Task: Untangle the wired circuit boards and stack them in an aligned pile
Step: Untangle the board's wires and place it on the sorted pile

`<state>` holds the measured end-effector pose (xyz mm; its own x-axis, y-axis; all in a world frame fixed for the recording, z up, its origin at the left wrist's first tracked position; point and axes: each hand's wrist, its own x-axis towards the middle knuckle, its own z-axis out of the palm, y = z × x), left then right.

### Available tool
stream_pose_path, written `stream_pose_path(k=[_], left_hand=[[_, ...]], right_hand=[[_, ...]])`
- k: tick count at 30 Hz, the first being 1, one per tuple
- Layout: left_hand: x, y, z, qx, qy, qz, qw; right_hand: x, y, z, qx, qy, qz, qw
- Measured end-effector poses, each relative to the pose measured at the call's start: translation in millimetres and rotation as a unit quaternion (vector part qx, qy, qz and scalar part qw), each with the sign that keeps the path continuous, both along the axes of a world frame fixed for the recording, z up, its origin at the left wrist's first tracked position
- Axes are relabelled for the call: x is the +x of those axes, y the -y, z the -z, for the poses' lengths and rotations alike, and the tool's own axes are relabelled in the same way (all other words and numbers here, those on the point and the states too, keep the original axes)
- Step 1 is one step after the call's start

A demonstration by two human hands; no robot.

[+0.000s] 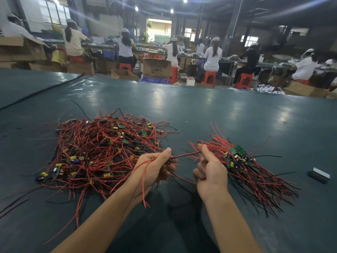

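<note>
A big tangled heap of small circuit boards (102,150) with red and black wires lies on the green table, left of centre. A smaller aligned pile of boards (237,157) sits to the right, its wires fanned toward me. My left hand (156,168) grips one wired board, red leads trailing down past my wrist. My right hand (209,167) pinches the far end of that board's red-black wire pair (186,154), stretched between both hands.
A small grey metal block (318,175) lies at the far right of the dark green table (200,106). A black cable (42,92) runs along the table's far left. Beyond the table, several seated workers, red stools and cardboard boxes (156,68).
</note>
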<state>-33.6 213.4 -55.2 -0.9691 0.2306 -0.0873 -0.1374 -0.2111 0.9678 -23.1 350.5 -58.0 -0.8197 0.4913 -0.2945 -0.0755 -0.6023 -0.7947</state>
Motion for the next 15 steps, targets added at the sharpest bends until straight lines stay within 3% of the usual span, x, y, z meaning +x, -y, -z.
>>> stream_pose_path(k=[9,15], left_hand=[[1,-2,-4,0.008,0.023,-0.002,1.0],[-2,0,-7,0.055,0.032,-0.049,0.997]], right_hand=[[1,-16,-1,-0.084,-0.053,-0.029,0.995],[4,-12,-1,-0.069,-0.071,-0.029,0.995]])
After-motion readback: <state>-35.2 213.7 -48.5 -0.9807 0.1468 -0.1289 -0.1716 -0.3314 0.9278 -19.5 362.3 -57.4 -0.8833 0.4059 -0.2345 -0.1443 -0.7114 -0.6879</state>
